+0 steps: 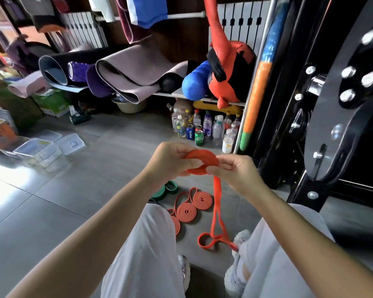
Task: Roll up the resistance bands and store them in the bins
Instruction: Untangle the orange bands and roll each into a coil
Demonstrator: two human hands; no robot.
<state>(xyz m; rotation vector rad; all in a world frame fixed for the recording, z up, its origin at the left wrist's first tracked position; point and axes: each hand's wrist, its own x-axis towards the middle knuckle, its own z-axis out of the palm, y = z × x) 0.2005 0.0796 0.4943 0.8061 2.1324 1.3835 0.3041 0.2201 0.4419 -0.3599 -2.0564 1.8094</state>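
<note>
An orange resistance band (pixel 202 161) is partly wound into a flat coil in front of me. My left hand (pixel 172 158) grips the coil from the left. My right hand (pixel 235 171) pinches the band where it leaves the coil. The loose tail (pixel 216 220) hangs down to the floor by my right shoe. On the floor between my knees lie two coiled orange bands (pixel 187 211) and a green band (pixel 167 190). Clear plastic bins (pixel 39 150) stand on the floor at the left.
Several bottles and cans (pixel 205 127) stand under a shelf of rolled yoga mats (pixel 125 76) and foam rollers. A black weight rack with plates (pixel 336 117) fills the right side. Boxes are stacked at the far left. My knees and shoes fill the bottom.
</note>
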